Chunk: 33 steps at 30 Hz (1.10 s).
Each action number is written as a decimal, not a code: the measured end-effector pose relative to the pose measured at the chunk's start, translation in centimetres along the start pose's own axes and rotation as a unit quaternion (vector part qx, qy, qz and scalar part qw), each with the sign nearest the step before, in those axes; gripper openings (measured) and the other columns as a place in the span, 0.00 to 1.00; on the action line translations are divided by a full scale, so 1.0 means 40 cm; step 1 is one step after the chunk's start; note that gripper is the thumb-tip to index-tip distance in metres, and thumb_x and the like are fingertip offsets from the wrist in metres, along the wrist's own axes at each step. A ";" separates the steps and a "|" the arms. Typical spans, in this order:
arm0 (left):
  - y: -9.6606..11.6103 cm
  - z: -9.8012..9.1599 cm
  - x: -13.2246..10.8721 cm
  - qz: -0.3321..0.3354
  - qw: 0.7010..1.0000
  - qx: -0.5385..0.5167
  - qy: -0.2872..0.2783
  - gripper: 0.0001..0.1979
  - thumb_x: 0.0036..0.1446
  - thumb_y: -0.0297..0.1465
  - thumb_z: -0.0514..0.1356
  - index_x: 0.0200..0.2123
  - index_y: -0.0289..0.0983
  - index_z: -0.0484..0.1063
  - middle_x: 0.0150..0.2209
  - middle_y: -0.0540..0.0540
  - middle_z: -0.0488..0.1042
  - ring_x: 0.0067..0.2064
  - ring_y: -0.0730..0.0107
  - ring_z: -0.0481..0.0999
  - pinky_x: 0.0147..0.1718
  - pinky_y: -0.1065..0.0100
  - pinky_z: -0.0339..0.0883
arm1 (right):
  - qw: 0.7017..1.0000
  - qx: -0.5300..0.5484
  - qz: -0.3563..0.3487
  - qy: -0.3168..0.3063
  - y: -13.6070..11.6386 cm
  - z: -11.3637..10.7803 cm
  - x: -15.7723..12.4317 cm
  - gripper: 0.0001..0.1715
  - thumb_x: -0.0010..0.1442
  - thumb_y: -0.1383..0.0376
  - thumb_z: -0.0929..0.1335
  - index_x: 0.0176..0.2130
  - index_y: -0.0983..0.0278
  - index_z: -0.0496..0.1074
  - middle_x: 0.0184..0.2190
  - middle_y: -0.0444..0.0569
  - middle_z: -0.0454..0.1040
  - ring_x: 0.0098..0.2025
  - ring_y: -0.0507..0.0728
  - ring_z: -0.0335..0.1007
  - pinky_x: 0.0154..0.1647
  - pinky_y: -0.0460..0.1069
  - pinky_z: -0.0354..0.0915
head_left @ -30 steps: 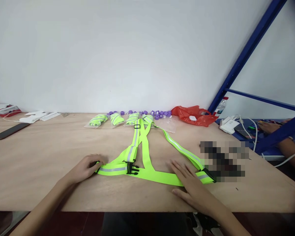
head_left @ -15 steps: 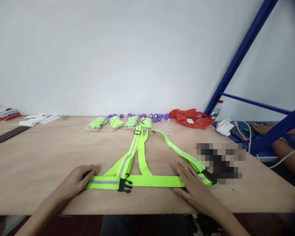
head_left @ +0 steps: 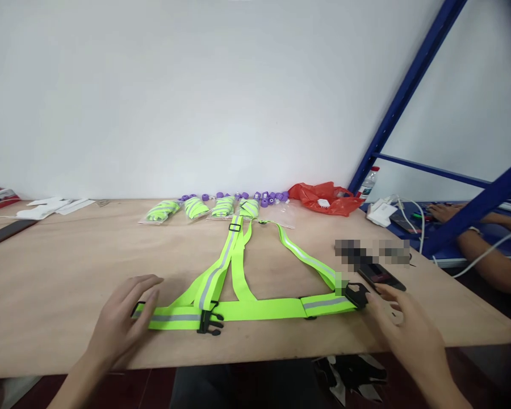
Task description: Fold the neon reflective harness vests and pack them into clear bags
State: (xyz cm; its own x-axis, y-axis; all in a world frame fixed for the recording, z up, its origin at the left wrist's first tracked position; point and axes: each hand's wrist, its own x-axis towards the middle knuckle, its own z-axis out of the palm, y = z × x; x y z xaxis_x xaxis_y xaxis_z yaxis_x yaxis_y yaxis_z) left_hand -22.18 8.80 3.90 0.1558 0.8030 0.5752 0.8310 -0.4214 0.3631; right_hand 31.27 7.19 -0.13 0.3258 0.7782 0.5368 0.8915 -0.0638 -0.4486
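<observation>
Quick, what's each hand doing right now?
Left hand: open, fingers resting on the neon strap's left end.
Right hand: open, holding nothing, by the strap's right buckle.

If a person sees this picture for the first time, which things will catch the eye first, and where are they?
The neon yellow reflective harness stands out, spread flat near the front edge of the wooden table. The left hand lies on its left end, and the right hand is at its black buckle on the right end. Behind, by the wall, lie folded yellow straps in bags and a red plastic bag.
</observation>
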 end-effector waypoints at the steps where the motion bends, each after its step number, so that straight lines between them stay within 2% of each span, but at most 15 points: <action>1: 0.033 0.008 -0.001 0.026 0.999 -0.027 0.023 0.09 0.63 0.32 0.55 0.46 0.43 0.70 0.43 0.42 0.77 0.47 0.53 0.76 0.46 0.56 0.69 | 0.999 -0.022 0.037 -0.016 0.016 -0.006 -0.002 0.31 0.59 0.40 0.62 0.44 0.61 0.73 0.41 0.58 0.78 0.43 0.69 0.76 0.42 0.62 0.71; 3: 0.122 0.039 0.000 0.086 0.991 -0.103 0.021 0.12 0.63 0.27 0.54 0.47 0.44 0.70 0.41 0.42 0.77 0.45 0.54 0.76 0.43 0.56 0.71 | 0.994 -0.058 0.069 -0.057 0.038 -0.008 -0.008 0.32 0.56 0.38 0.62 0.39 0.61 0.74 0.39 0.58 0.78 0.42 0.70 0.75 0.41 0.62 0.70; 4: 0.175 0.064 0.001 0.119 0.983 -0.139 -0.010 0.14 0.63 0.26 0.53 0.49 0.44 0.70 0.42 0.42 0.78 0.45 0.55 0.77 0.43 0.56 0.72 | 0.992 -0.073 0.069 -0.075 0.043 -0.005 -0.011 0.32 0.55 0.37 0.63 0.37 0.61 0.74 0.38 0.58 0.78 0.42 0.71 0.75 0.41 0.63 0.69; 7: 0.338 0.170 0.015 0.173 0.953 -0.188 -0.160 0.18 0.63 0.27 0.53 0.55 0.44 0.68 0.52 0.41 0.76 0.53 0.56 0.75 0.51 0.55 0.71 | 0.989 -0.104 0.057 -0.092 0.030 0.014 -0.016 0.31 0.53 0.37 0.63 0.34 0.59 0.73 0.38 0.58 0.78 0.41 0.71 0.74 0.40 0.63 0.68; 9: 0.421 0.253 0.025 0.176 0.931 -0.187 -0.260 0.22 0.63 0.31 0.56 0.61 0.43 0.65 0.61 0.40 0.69 0.62 0.53 0.67 0.61 0.50 0.62 | 0.989 -0.091 0.068 -0.098 0.011 0.025 -0.014 0.29 0.52 0.37 0.63 0.33 0.59 0.71 0.38 0.57 0.78 0.40 0.71 0.73 0.39 0.63 0.68; 10: 0.450 0.293 0.028 0.173 0.923 -0.183 -0.290 0.24 0.63 0.33 0.57 0.62 0.41 0.63 0.64 0.38 0.65 0.66 0.50 0.62 0.65 0.46 0.54 | 0.989 -0.069 0.080 -0.102 0.002 0.028 -0.011 0.28 0.51 0.37 0.64 0.32 0.58 0.69 0.37 0.56 0.78 0.40 0.70 0.74 0.38 0.62 0.68; 12: 0.482 0.358 0.027 0.157 0.916 -0.174 -0.325 0.30 0.64 0.39 0.57 0.67 0.39 0.58 0.69 0.36 0.57 0.70 0.45 0.53 0.67 0.42 0.47 | 0.987 -0.005 0.117 -0.107 -0.010 0.030 -0.006 0.26 0.49 0.39 0.65 0.30 0.58 0.67 0.33 0.54 0.78 0.37 0.68 0.75 0.35 0.59 0.68; 14: 0.488 0.399 0.019 0.148 0.914 -0.174 -0.336 0.33 0.65 0.43 0.55 0.70 0.39 0.52 0.71 0.36 0.51 0.71 0.45 0.49 0.68 0.40 0.42 | 0.982 0.054 0.155 -0.090 -0.016 0.027 -0.002 0.24 0.49 0.40 0.65 0.28 0.58 0.65 0.29 0.52 0.77 0.34 0.65 0.76 0.33 0.56 0.68; 19: 0.473 0.416 0.002 0.156 0.913 -0.179 -0.331 0.36 0.67 0.45 0.52 0.72 0.41 0.45 0.71 0.38 0.49 0.72 0.48 0.47 0.68 0.43 0.39 | 0.980 0.082 0.179 0.036 -0.031 0.009 0.001 0.22 0.52 0.43 0.65 0.27 0.58 0.64 0.24 0.48 0.74 0.29 0.61 0.73 0.31 0.52 0.66; 22: 0.474 0.403 0.007 0.149 0.911 -0.186 -0.337 0.35 0.67 0.45 0.53 0.72 0.41 0.46 0.71 0.38 0.49 0.72 0.48 0.46 0.68 0.42 0.39 | 0.989 0.052 0.092 0.103 -0.064 0.000 0.008 0.17 0.57 0.48 0.65 0.28 0.58 0.65 0.29 0.51 0.76 0.35 0.62 0.75 0.36 0.53 0.67; 25: 0.481 0.390 0.022 0.120 0.903 -0.223 -0.348 0.35 0.64 0.42 0.57 0.70 0.40 0.52 0.70 0.38 0.52 0.72 0.48 0.48 0.68 0.42 0.38 | 0.984 0.030 -0.072 0.160 -0.109 -0.002 0.018 0.11 0.62 0.57 0.66 0.30 0.59 0.66 0.34 0.53 0.77 0.40 0.61 0.76 0.42 0.54 0.69; 28: 0.487 0.390 0.041 0.000 0.880 -0.366 -0.303 0.28 0.62 0.40 0.59 0.64 0.41 0.63 0.64 0.38 0.67 0.66 0.50 0.62 0.66 0.44 0.49 | 0.965 0.008 -0.215 0.153 -0.160 0.009 0.009 0.02 0.63 0.65 0.67 0.35 0.59 0.69 0.35 0.52 0.79 0.40 0.60 0.76 0.44 0.55 0.70; 30: 0.489 0.402 0.054 -0.116 0.819 -0.505 -0.247 0.24 0.63 0.43 0.59 0.59 0.40 0.68 0.55 0.38 0.75 0.58 0.52 0.72 0.60 0.48 0.62 | 0.948 0.003 -0.298 0.114 -0.200 0.024 -0.014 0.05 0.63 0.69 0.67 0.38 0.58 0.71 0.36 0.50 0.80 0.41 0.59 0.77 0.45 0.56 0.70; 32: 0.486 0.418 0.065 -0.209 0.736 -0.608 -0.210 0.27 0.59 0.49 0.61 0.55 0.39 0.71 0.47 0.38 0.79 0.50 0.54 0.77 0.51 0.53 0.70 | 0.921 0.021 -0.381 0.079 -0.243 0.041 -0.048 0.11 0.63 0.72 0.66 0.42 0.57 0.72 0.38 0.47 0.81 0.43 0.58 0.77 0.50 0.56 0.70; 33: 0.483 0.424 0.070 -0.238 0.706 -0.636 -0.201 0.29 0.56 0.51 0.63 0.54 0.38 0.71 0.44 0.40 0.79 0.47 0.55 0.78 0.47 0.56 0.72 | 0.906 0.039 -0.417 0.065 -0.263 0.050 -0.065 0.13 0.63 0.73 0.65 0.44 0.56 0.72 0.39 0.46 0.82 0.44 0.57 0.77 0.52 0.57 0.69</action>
State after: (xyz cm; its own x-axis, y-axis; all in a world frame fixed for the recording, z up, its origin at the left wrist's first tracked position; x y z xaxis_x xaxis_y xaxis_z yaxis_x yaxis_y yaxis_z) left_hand 3.36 10.06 0.08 0.3715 0.9284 0.0044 -0.2724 0.1045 0.9565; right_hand 20.43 7.08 1.77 -0.4121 0.4553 0.7892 0.8211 0.5610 0.1051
